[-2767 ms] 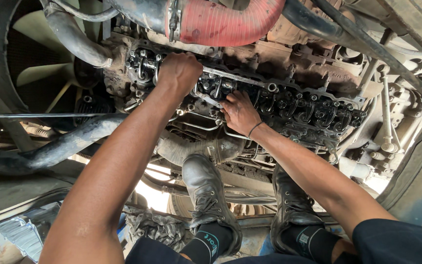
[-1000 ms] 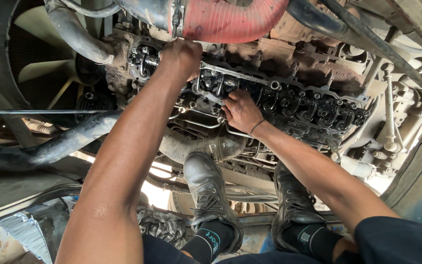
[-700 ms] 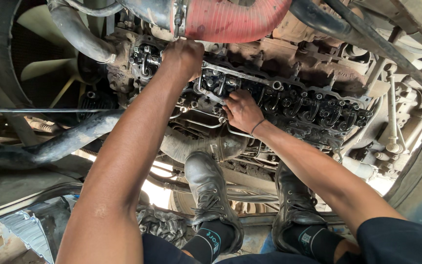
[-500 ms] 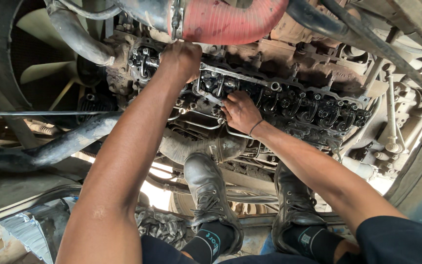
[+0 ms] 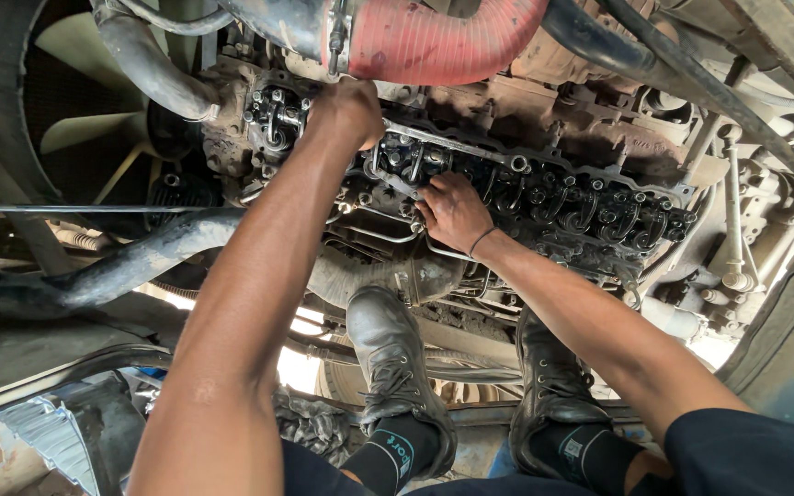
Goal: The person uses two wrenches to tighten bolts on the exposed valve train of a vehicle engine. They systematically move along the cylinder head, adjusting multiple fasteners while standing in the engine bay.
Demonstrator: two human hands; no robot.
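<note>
Both hands work on the exposed top of a truck engine [image 5: 544, 197], where rows of oily rocker arms [image 5: 590, 207] and valve springs sit open beneath a red ribbed hose [image 5: 443, 37]. The left hand [image 5: 349, 110] is curled closed over something near the front rockers; what it grips is hidden beneath it. The right hand [image 5: 452, 209] rests fingers-down on the metal beside a thin steel pipe [image 5: 369, 234], loosely bent, holding nothing that shows. The parts look heavy, rigid and oil-slick, best gripped on edges and bolt heads. Two black boots [image 5: 397, 367] stand on the frame below.
</note>
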